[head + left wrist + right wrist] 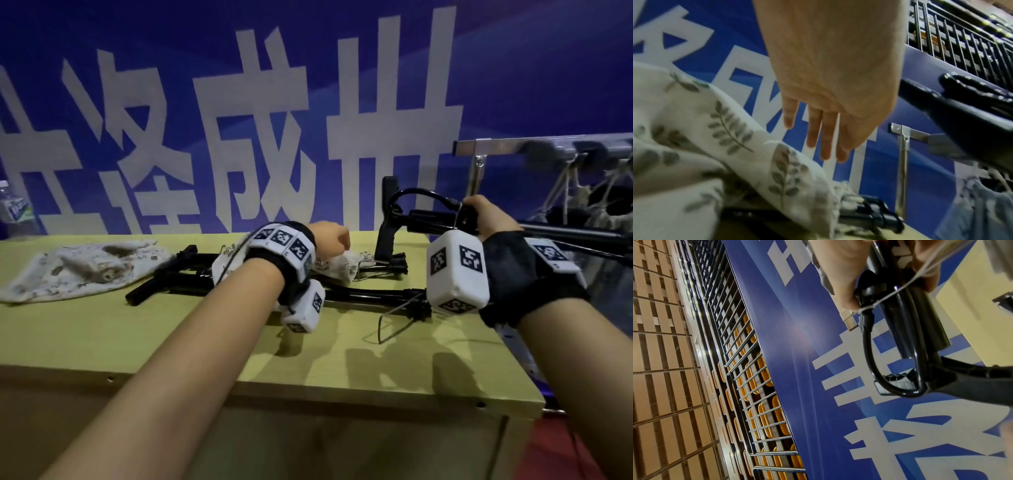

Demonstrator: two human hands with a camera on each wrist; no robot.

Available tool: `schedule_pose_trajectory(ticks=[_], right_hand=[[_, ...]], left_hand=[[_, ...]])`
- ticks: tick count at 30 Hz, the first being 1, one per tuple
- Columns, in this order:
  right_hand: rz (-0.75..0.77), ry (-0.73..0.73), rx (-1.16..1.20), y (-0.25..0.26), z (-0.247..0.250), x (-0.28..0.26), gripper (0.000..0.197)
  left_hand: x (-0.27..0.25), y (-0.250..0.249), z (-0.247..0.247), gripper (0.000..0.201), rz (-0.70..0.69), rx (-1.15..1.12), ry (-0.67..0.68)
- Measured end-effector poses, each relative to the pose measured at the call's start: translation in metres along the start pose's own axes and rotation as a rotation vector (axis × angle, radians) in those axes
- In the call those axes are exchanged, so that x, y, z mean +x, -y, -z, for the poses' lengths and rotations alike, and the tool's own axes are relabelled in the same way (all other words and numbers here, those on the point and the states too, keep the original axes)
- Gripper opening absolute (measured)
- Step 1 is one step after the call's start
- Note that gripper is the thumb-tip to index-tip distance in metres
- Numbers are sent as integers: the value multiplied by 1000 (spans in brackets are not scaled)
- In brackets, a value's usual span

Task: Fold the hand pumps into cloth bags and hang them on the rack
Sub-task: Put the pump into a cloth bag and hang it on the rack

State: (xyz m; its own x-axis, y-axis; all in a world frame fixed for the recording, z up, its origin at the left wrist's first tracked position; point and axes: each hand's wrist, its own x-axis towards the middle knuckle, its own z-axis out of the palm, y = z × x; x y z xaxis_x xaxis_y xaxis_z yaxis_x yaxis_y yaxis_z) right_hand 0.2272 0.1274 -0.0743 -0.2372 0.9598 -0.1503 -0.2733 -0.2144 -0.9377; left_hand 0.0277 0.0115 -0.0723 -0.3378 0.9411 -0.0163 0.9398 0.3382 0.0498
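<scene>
My right hand (488,214) grips a black hand pump (428,216) and holds it in the air at the table's right end, its handle (388,219) pointing down. In the right wrist view the fingers (842,280) curl round the pump barrel (920,324), beside its looped hose (869,361). My left hand (334,236) hovers over a leaf-print cloth bag (337,265) and holds nothing. Its fingers (826,139) are straight above the bag (725,129). Two more black pumps (191,274) (370,295) lie on the table.
A second cloth bag (78,267) lies crumpled at the left of the yellow-green table (171,342). A metal rack (513,145) stands at the back right with filled bags (599,205) hanging from it. A blue banner wall runs behind. A bottle (15,209) stands far left.
</scene>
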Motion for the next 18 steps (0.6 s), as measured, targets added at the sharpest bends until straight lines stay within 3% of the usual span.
schedule_pose_trajectory(ticks=[3, 5, 8, 12, 15, 18], right_hand=[[-10, -13, 34, -5, -2, -2, 17], [-6, -18, 49, -8, -1, 1, 22], [10, -56, 15, -18, 11, 34, 65], [-2, -92, 39, -21, 16, 42, 86], [-4, -86, 84, -22, 16, 40, 80], [11, -33, 75, -17, 10, 21, 37]], left_hand=[[15, -10, -17, 34, 16, 63, 38], [26, -9, -27, 43, 20, 223, 65], [33, -7, -33, 45, 101, 431, 13], [30, -3, -30, 29, 304, 379, -28], [28, 6, -27, 22, 331, 303, -6], [24, 8, -20, 26, 253, 117, -86]])
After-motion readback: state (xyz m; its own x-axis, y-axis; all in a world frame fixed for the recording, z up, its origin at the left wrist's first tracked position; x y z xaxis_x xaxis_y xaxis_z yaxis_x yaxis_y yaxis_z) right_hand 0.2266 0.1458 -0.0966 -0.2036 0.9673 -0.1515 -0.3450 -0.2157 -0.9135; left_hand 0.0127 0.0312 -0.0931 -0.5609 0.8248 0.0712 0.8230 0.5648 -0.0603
